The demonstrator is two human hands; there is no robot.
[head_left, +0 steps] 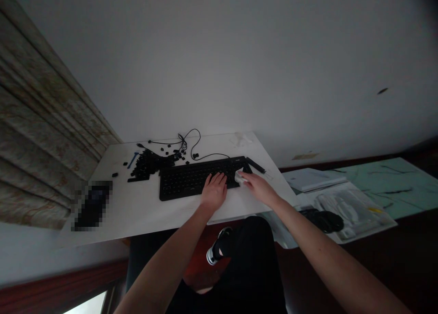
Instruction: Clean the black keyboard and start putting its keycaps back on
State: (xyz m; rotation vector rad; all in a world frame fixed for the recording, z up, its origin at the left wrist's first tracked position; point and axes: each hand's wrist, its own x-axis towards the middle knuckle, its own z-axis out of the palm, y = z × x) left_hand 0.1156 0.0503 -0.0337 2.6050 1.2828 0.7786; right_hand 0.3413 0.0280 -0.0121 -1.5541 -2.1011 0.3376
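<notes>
A black keyboard (183, 181) lies on the white table (137, 213), its far right corner joined to a thin cable (214, 154). My left hand (215, 191) rests flat on the right half of the keyboard, fingers stretched forward. My right hand (260, 187) pinches a crumpled white tissue (240, 177) against the keyboard's right end. Heaped beyond the keyboard's left end is a pile of black keycaps (147, 164), with several loose ones scattered around it. A blue tool (133, 159) with a forked end lies left of the pile.
A black bar-shaped piece (256, 165) lies right of the keyboard. At the table's left stands out a dark pixelated object (91, 206). Clear plastic (240, 139) lies at the back. Beside the table are a white box (311, 179) and a black item (321, 219). A curtain (41, 113) hangs left.
</notes>
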